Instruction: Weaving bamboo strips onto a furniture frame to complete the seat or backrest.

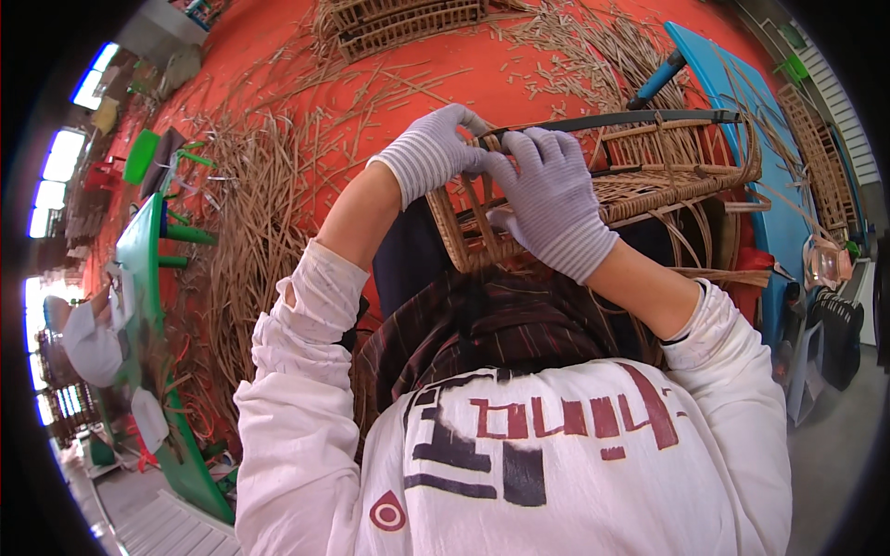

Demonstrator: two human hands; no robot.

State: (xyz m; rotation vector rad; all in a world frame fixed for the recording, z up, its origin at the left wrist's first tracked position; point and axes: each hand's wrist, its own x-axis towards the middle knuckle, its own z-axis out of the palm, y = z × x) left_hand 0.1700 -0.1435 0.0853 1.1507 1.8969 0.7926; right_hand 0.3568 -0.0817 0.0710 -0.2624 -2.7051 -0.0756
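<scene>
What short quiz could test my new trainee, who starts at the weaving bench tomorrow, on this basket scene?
1. True or false: both hands wear knitted gloves.
2. What do the left hand and right hand grip on the wicker basket? A) its dark rim B) a blue handle C) a green stool
3. What lies scattered on the orange floor?

Key: 1 true. 2 A: both hands close on the dark rim at the basket's near end. 3 loose cane strips.

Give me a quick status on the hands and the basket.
Left hand and right hand both gripping basket rim. Basket half-woven. Nothing blocking.
</scene>
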